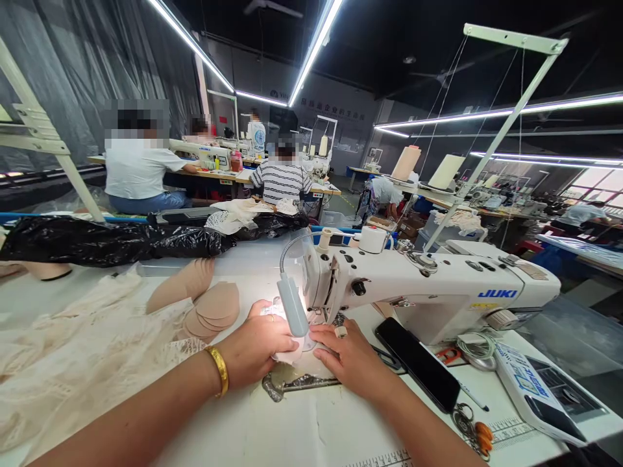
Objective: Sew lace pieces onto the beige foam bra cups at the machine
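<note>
My left hand [260, 347], with a gold bangle at the wrist, closes its thumb and fingers on a pale piece of fabric [288, 355] left of the needle area. My right hand [351, 358] lies with fingers stretched out on the machine bed, fingertips at the fabric's right edge. A ring shows on one of its fingers. Over the fabric hangs a lit grey lamp [293, 308] on a bendable neck. The white JUKI sewing machine [438, 288] stands just behind; lamp and hands hide the needle and presser foot.
Beige oval pads [214, 308] and cream lace fabric [97, 357] lie on the left. A black phone [418, 363], keys [464, 418] and a white box [530, 383] lie right. Black plastic [117, 241] borders the back. Co-workers sit at machines beyond.
</note>
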The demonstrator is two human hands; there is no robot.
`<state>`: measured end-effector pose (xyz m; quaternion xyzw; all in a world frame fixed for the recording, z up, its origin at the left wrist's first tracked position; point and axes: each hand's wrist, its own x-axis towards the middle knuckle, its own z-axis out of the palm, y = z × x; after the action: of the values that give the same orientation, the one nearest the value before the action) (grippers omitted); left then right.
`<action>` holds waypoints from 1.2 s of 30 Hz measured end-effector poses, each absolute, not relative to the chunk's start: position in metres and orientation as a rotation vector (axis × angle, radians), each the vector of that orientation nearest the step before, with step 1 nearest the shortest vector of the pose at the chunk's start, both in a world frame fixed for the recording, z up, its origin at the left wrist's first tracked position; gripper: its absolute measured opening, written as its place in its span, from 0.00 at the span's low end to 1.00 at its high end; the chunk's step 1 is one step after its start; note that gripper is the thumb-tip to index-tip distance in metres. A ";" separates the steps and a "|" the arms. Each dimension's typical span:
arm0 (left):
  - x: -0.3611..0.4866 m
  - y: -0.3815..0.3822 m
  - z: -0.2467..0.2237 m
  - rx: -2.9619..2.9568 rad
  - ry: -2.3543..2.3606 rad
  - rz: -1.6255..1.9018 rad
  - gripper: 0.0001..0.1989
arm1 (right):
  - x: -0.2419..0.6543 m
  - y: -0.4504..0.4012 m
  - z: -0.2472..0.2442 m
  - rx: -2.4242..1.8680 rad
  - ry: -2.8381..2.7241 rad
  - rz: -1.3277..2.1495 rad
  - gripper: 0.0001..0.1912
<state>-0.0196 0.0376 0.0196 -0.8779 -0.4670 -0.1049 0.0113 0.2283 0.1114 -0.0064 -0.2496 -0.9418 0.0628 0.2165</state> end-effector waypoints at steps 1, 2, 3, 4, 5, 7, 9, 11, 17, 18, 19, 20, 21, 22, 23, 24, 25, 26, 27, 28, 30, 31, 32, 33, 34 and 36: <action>-0.019 0.038 0.019 -2.735 -1.460 -0.327 0.21 | 0.228 0.111 -0.006 -0.690 -2.609 0.170 0.13; -0.019 0.037 0.019 -2.732 -1.463 -0.330 0.21 | 0.228 0.111 -0.007 -0.689 -2.607 0.165 0.13; -0.019 0.037 0.018 -2.730 -1.465 -0.335 0.21 | 0.228 0.111 -0.007 -0.688 -2.605 0.160 0.13; -0.019 0.037 0.017 -2.727 -1.468 -0.339 0.20 | 0.228 0.111 -0.008 -0.685 -2.603 0.158 0.13; -0.019 0.038 0.017 -2.725 -1.472 -0.342 0.19 | 0.228 0.111 -0.008 -0.681 -2.600 0.158 0.13; -0.019 0.038 0.016 -2.723 -1.481 -0.347 0.19 | 0.229 0.112 -0.007 -0.663 -2.586 0.184 0.12; -0.019 0.038 0.016 -2.731 -1.493 -0.351 0.19 | 0.230 0.113 -0.006 -0.635 -2.554 0.251 0.11; -0.019 0.037 0.017 -2.752 -1.512 -0.345 0.19 | 0.230 0.114 -0.005 -0.633 -2.509 0.323 0.09; -0.016 0.037 0.024 -2.762 -1.582 -0.297 0.15 | 0.229 0.117 -0.006 -0.690 -2.342 0.545 0.09; -0.015 0.036 0.024 -2.753 -1.585 -0.305 0.14 | 0.229 0.117 -0.007 -0.703 -2.328 0.570 0.09; -0.015 0.036 0.023 -2.745 -1.582 -0.320 0.14 | 0.229 0.118 -0.007 -0.718 -2.318 0.587 0.08; -0.015 0.036 0.023 -2.741 -1.572 -0.340 0.14 | 0.229 0.118 -0.008 -0.730 -2.312 0.596 0.08; -0.015 0.035 0.022 -2.738 -1.562 -0.362 0.14 | 0.229 0.118 -0.008 -0.741 -2.308 0.602 0.08; -0.015 0.035 0.021 -2.737 -1.553 -0.378 0.14 | 0.228 0.118 -0.009 -0.749 -2.305 0.609 0.08; -0.015 0.035 0.020 -2.737 -1.544 -0.390 0.14 | 0.228 0.118 -0.009 -0.755 -2.304 0.617 0.08; -0.015 0.034 0.019 -2.739 -1.536 -0.394 0.14 | 0.228 0.118 -0.010 -0.758 -2.301 0.625 0.08; -0.015 0.034 0.018 -2.740 -1.532 -0.392 0.13 | 0.228 0.118 -0.010 -0.758 -2.300 0.631 0.08; -0.015 0.034 0.018 -2.740 -1.532 -0.386 0.12 | 0.228 0.118 -0.010 -0.755 -2.300 0.632 0.08; -0.015 0.034 0.017 -2.740 -1.535 -0.376 0.12 | 0.229 0.118 -0.010 -0.748 -2.300 0.630 0.08; -0.015 0.034 0.017 -2.741 -1.544 -0.360 0.11 | 0.229 0.118 -0.010 -0.738 -2.302 0.628 0.08; -0.014 0.033 0.018 -2.747 -1.573 -0.325 0.11 | 0.229 0.118 -0.010 -0.726 -2.307 0.626 0.09; -0.014 0.033 0.018 -2.751 -1.584 -0.311 0.12 | 0.229 0.118 -0.009 -0.722 -2.313 0.623 0.10; -0.014 0.033 0.018 -2.755 -1.592 -0.301 0.12 | 0.229 0.118 -0.009 -0.721 -2.324 0.618 0.11; -0.013 0.033 0.019 -2.759 -1.595 -0.297 0.12 | 0.230 0.118 -0.008 -0.724 -2.337 0.611 0.12; -0.013 0.033 0.019 -2.761 -1.597 -0.295 0.12 | 0.230 0.118 -0.008 -0.728 -2.350 0.604 0.12; -0.013 0.033 0.019 -2.766 -1.595 -0.293 0.12 | 0.230 0.117 -0.008 -0.737 -2.370 0.604 0.13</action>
<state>-0.0130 0.0330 0.0190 -0.8622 -0.4972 -0.0912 -0.0323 0.2301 0.1169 -0.0075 -0.2763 -0.8881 0.2264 0.2894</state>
